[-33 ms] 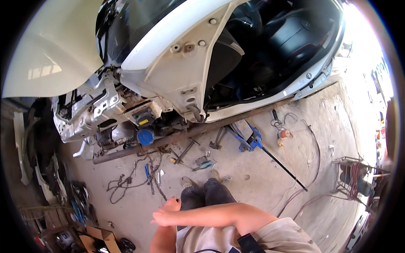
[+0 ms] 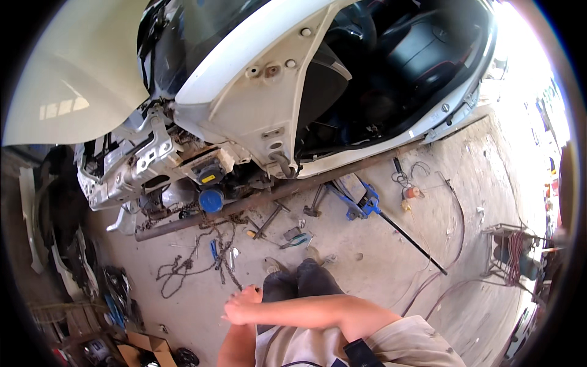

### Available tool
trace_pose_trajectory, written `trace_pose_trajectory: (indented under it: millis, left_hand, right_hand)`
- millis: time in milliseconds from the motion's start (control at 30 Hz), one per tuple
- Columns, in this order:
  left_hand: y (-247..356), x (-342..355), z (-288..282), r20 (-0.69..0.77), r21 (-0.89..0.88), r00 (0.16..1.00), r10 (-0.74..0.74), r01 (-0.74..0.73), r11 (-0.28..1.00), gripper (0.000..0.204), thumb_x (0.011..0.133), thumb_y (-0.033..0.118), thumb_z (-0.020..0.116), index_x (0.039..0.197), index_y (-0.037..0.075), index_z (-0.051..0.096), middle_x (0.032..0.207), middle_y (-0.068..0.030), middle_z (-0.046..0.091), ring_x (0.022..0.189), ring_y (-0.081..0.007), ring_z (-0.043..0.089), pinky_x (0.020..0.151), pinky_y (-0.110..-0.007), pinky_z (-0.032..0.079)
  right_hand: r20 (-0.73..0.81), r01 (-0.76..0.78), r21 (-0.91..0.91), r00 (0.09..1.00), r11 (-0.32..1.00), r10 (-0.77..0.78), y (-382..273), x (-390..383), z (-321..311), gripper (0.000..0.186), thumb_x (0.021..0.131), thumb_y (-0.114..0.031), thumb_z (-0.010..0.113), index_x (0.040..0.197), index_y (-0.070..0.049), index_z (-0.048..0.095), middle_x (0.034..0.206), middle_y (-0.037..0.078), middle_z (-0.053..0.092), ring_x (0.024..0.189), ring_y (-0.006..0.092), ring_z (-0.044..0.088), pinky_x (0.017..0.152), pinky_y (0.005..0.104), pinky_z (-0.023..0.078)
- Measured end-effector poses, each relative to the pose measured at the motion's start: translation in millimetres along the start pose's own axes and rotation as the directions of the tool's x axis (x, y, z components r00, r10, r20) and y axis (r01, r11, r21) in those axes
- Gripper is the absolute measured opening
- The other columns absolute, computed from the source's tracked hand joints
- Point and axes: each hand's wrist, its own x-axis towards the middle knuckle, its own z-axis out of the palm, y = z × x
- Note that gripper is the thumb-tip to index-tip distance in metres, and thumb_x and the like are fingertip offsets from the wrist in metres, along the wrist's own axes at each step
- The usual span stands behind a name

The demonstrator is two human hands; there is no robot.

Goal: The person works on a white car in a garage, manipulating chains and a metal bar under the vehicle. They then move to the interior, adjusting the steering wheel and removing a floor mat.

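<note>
My right forearm crosses my body, and my right hand rests over my left wrist, low in the view, its curled fingers partly hidden. Just above it, my left hand has bent fingers near a small dark spot; what they hold, if anything, is unclear. Both are in front of my dark trousers. Ahead stands a white car with its front stripped to bare metal and its side open. A long rusty pipe runs along its lower edge. A rusty chain lies on the floor near my hands.
A blue floor jack with a long handle, hammers and pliers lie before my feet. Cables and hoses trail rightward to a metal trolley. Loose body panels and a cardboard box line the left.
</note>
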Motion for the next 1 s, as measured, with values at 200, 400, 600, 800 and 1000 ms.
trace_pose_trajectory:
  millis: [200, 400, 600, 800, 1000]
  left_hand:
    - [-4, 8, -57, 0.0, 0.031, 0.998, -0.065, 0.065, 0.997, 0.037, 0.086, 0.03, 0.052, 0.109, 0.003, 0.06, 0.106, -0.0218, 0.062, 0.098, -0.0403, 0.059, 0.086, -0.046, 0.048]
    - [92, -65, -132, -0.091, 0.135, 0.969, -0.23, 0.241, 0.961, 0.036, 0.086, 0.03, 0.051, 0.107, 0.003, 0.061, 0.105, -0.0218, 0.062, 0.099, -0.0403, 0.059, 0.086, -0.046, 0.048]
    - [74, 53, -55, 0.099, 0.365, 0.993, 0.065, -0.097, 0.926, 0.033, 0.086, 0.033, 0.05, 0.102, 0.007, 0.062, 0.104, -0.0207, 0.063, 0.095, -0.0389, 0.06, 0.08, -0.048, 0.05]
    - [233, 117, -25, 0.145, 0.47, 0.982, 0.12, -0.175, 0.865, 0.032, 0.082, 0.034, 0.054, 0.097, 0.007, 0.064, 0.097, -0.0203, 0.064, 0.092, -0.0388, 0.061, 0.078, -0.048, 0.05]
    - [287, 148, 4, 0.074, 0.42, 0.993, 0.089, -0.112, 0.9, 0.032, 0.079, 0.035, 0.057, 0.092, 0.007, 0.065, 0.091, -0.0198, 0.065, 0.09, -0.0387, 0.062, 0.076, -0.048, 0.05]
  right_hand:
    - [-0.063, 0.007, 0.053, 0.998, 0.999, -0.003, -20, 18, -3, 0.047, 0.085, -0.05, 0.05, 0.105, -0.011, 0.066, 0.106, 0.008, 0.063, 0.108, 0.0281, 0.053, 0.076, 0.0532, 0.041]
    - [-0.209, -0.074, 0.119, 0.973, 0.99, 0.098, 11, 8, -34, 0.043, 0.084, -0.047, 0.052, 0.106, -0.013, 0.066, 0.105, 0.009, 0.063, 0.107, 0.0261, 0.054, 0.077, 0.0492, 0.043]
    - [-0.25, -0.027, 0.208, 0.965, 0.978, 0.08, 113, 51, -18, 0.033, 0.085, -0.047, 0.051, 0.087, -0.016, 0.063, 0.07, 0.005, 0.06, 0.058, 0.0196, 0.054, 0.052, 0.0424, 0.043]
    - [-0.287, 0.071, 0.352, 0.957, 0.933, 0.035, 273, -18, -74, 0.036, 0.086, -0.045, 0.051, 0.093, -0.013, 0.063, 0.076, 0.009, 0.061, 0.062, 0.0209, 0.057, 0.056, 0.0404, 0.046]
    - [-0.265, 0.178, 0.494, 0.963, 0.851, -0.048, 391, -59, -102, 0.039, 0.088, -0.044, 0.05, 0.1, -0.009, 0.064, 0.083, 0.013, 0.063, 0.066, 0.0221, 0.06, 0.06, 0.0385, 0.048]
